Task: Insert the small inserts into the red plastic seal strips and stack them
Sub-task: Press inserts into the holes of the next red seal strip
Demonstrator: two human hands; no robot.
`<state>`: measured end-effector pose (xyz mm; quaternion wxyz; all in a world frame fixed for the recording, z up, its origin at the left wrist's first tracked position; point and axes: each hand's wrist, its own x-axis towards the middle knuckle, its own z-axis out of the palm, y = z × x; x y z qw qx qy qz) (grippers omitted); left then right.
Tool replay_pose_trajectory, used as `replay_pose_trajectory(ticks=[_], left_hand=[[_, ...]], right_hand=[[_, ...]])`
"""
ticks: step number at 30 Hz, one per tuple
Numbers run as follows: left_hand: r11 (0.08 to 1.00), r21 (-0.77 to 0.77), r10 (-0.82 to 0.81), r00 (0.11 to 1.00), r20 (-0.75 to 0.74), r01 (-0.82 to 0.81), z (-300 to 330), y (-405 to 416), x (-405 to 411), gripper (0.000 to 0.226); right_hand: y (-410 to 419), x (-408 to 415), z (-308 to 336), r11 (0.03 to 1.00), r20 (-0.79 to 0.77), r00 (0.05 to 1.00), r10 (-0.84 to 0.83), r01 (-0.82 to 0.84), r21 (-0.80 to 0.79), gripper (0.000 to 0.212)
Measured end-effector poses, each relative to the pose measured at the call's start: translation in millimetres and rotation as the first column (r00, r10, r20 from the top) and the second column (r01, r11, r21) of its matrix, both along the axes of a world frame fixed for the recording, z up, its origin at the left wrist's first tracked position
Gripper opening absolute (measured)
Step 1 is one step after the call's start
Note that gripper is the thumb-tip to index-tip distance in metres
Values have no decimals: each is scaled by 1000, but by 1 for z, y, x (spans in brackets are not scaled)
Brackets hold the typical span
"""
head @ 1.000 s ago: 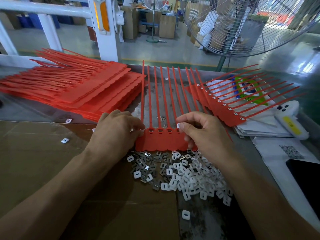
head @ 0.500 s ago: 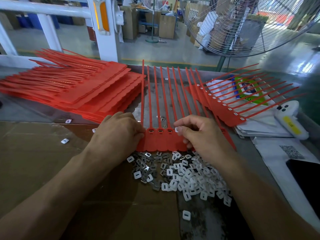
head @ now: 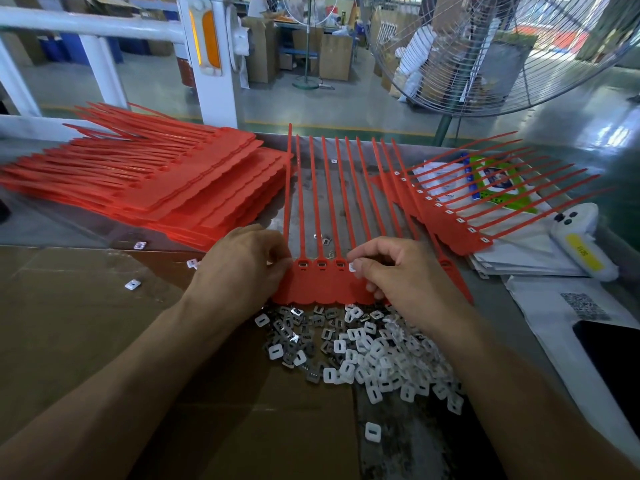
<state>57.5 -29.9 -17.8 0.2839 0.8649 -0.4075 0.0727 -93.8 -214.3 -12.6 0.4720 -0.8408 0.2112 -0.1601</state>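
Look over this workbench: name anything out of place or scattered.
A few small inserts lie stray from the main pile: two on the cardboard and, one nearer the camera, one far back among the strips. Nothing looks damaged.

Two bare forearms come into the head view from the bottom corners, each ending in a bare hand. No sleeve, cuff or glove covers either arm as far as the frame edge shows them. The left hand [head: 239, 268] carries no ring, watch or wristband on its visible back and wrist. The right hand [head: 401, 271] is likewise unadorned, its knuckles and wrist plain. Short, unpainted fingernails show on the right hand's fingertips [head: 358, 263]. The rest of the person lies outside the view.
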Motion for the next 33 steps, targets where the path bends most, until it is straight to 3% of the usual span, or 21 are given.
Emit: replay_pose_trajectory(ticks=[9, 18, 24, 29, 33], left_hand=[[999, -24, 22, 995, -98, -25, 2, -2, -3, 2], [999, -24, 35, 996, -81, -37, 2, -4, 0, 6], [985, 124, -124, 991, 41, 118, 9, 7, 5, 8], [952, 276, -178, 972, 153, 131, 15, 8, -5, 24], [945, 302, -162, 980, 114, 121, 16, 10, -8, 27]], right_hand=[[-1, -1, 2, 1000, -11, 1000, -11, 12, 22, 14], [-1, 0, 3, 999, -21, 1000, -14, 15, 45, 12], [-3, -1, 3, 998, -30, 999, -34, 36, 56, 11], [-2, -2, 5, 998, -8, 1000, -22, 23, 63, 12], [-1, -3, 6, 998, 5, 1000, -16, 16, 68, 16]])
